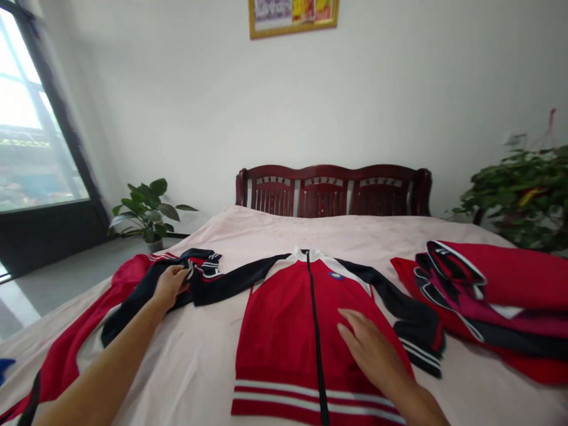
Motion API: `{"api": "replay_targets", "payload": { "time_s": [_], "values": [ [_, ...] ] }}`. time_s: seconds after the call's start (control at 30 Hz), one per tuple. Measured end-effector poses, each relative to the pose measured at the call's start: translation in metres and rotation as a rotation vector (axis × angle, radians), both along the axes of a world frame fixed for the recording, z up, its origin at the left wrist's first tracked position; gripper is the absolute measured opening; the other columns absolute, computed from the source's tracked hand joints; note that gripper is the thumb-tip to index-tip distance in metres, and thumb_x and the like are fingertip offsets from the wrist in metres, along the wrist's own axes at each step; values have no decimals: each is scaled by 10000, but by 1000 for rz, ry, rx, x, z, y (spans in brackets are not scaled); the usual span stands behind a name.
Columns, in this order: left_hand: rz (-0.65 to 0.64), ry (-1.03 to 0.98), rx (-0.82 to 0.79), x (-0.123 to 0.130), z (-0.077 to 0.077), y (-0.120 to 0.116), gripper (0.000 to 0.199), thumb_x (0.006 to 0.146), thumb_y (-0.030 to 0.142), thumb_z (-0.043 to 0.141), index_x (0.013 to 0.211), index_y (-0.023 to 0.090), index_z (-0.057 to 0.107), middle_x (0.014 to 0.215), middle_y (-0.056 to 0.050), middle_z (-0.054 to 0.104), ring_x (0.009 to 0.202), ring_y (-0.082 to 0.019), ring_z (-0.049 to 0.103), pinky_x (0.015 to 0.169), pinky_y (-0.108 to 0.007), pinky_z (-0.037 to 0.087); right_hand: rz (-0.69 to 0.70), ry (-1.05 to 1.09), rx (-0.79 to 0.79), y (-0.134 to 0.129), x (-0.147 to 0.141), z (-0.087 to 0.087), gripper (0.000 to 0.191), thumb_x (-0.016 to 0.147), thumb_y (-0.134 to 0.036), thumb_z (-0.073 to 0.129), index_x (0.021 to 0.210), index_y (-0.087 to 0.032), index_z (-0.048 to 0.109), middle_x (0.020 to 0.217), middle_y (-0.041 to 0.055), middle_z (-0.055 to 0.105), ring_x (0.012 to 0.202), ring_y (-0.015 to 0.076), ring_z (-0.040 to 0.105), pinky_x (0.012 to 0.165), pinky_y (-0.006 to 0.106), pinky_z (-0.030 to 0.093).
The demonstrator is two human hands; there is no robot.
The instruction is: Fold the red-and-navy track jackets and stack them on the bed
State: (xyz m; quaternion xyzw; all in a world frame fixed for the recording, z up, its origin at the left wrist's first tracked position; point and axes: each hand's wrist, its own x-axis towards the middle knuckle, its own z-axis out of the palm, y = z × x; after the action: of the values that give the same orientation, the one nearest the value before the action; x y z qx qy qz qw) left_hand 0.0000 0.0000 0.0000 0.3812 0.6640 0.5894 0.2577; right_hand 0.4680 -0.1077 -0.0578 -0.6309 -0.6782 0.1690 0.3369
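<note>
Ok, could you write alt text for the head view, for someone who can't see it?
A red and navy zip-up jacket lies spread on a pink bedsheet, a person's left hand at one sleeve end and right hand over its front. More clothes lie on both sides; a dark wooden headboard stands behind.

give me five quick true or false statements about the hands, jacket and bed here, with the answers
1. The red jacket lies front up on the bed. True.
2. The left hand is on the jacket's zipper. False: it is by the end of a dark sleeve.
3. The right hand is over the jacket's front. True.
4. The headboard is white. False: it is dark reddish brown.
5. A pile of clothes lies to the jacket's right in the picture. True.
</note>
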Motion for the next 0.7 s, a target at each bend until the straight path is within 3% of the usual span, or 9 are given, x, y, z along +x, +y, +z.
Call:
{"api": "replay_targets", "payload": {
  "time_s": [0.1,0.2,0.3,0.4,0.5,0.6,0.7],
  "values": [
    [-154,-75,99,64,2,-6,263,745,312,682,940,166,583,844,-20,640,724,-148,632,653,-299,568,210,702,-271,22,-74,40,674,858,-607,514,1420,-241,450,1407,129,535,1186,254,587,946,405,510],
    [-358,-95,150,132,-8,-27,298,683,375,740,876,176,631,828,-13,659,730,-166,641,659,-301,569,341,1095,-453,44,-146,60,630,806,-617,620,1328,-283,501,1262,91,623,984,207,657,741,350,565],
    [-604,-158,171,169,-24,-53,304,671,356,764,894,179,658,866,-41,698,812,-195,669,754,-312,556,161,1205,-498,62,-186,61,365,856,-514,597,1051,-205,608,845,26,673,693,133,631,554,238,518],
    [-754,-224,109,162,-37,-72,382,684,314,760,1032,191,661,1036,-87,717,977,-231,672,870,-335,526,-63,1162,-468,78,-187,54,189,813,-324,653,916,-181,582,619,-36,553,528,97,531,415,164,406],
    [-641,14,4,127,-53,-88,327,694,329,721,994,205,686,1018,-83,725,980,-246,671,870,-338,513,-140,1118,-424,94,-162,57,149,787,-235,648,900,-186,564,594,-46,518,521,101,511,374,153,385],
    [-543,325,-118,95,-76,-104,380,717,383,665,1053,206,690,1017,-80,713,905,-232,670,838,-330,498,-128,1099,-345,113,-131,80,108,808,-232,627,889,-183,576,628,-31,538,562,103,526,397,161,439],
    [-525,399,-271,89,-98,-116,609,686,434,657,1236,175,618,1026,-83,688,783,-206,650,777,-327,496,-92,1086,-249,130,-104,113,89,839,-253,610,886,-180,594,668,-20,561,604,98,536,446,168,490]
  ]
}}
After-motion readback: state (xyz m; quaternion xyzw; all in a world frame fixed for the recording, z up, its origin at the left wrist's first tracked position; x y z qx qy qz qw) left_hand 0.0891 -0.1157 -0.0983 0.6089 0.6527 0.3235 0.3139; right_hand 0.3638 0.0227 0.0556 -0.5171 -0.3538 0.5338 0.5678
